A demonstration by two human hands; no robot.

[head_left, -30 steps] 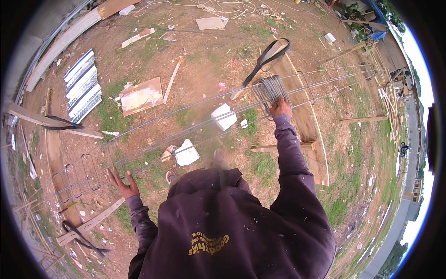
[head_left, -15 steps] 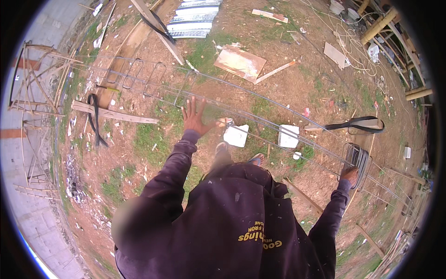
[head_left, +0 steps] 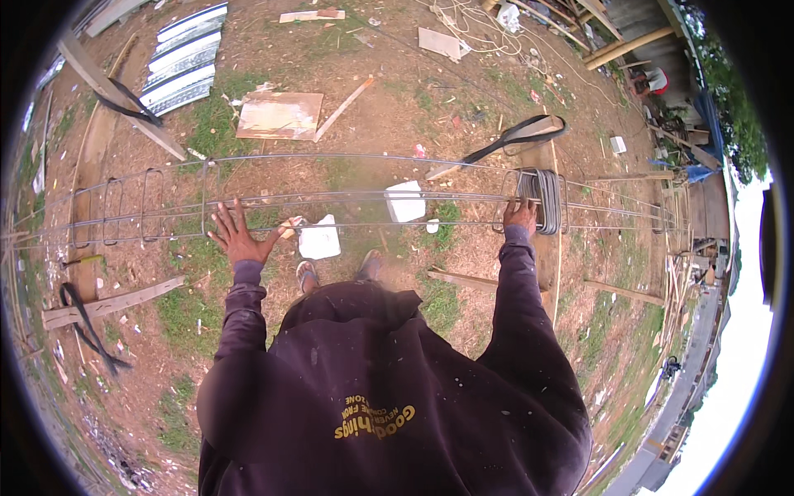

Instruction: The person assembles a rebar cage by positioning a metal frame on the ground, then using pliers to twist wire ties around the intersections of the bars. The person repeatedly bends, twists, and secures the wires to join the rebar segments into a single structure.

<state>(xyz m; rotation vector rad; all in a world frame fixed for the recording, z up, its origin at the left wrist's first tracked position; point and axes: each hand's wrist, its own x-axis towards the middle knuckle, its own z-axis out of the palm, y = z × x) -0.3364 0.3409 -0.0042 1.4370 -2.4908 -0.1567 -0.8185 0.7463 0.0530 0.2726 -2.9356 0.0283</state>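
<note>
Long steel reinforcing bars [head_left: 331, 195] run across in front of me from left to right. My left hand [head_left: 241, 241] has its fingers spread over the near bars, just right of a rectangular wire stirrup [head_left: 205, 197], and holds nothing. More stirrups [head_left: 110, 211] hang spaced out along the bars further left. To the right, a tight bundle of stirrups [head_left: 548, 202] is stacked around the bars. My right hand [head_left: 520, 218] is at the bundle's left side, its fingers curled over the stirrups; their tips are partly hidden among the steel.
Two white blocks [head_left: 319, 240] lie near my feet. Wooden boards with black straps stand at the left [head_left: 116, 308] and beyond the bars [head_left: 504, 147]. A plywood sheet [head_left: 279, 115] and corrugated metal sheets [head_left: 184, 59] lie farther off. Another person [head_left: 656, 81] is at far right.
My view has turned rightward, so the bars now lie nearly level across it. My left hand stays spread near the stirrup; my right hand stays at the bundle, now on its left side.
</note>
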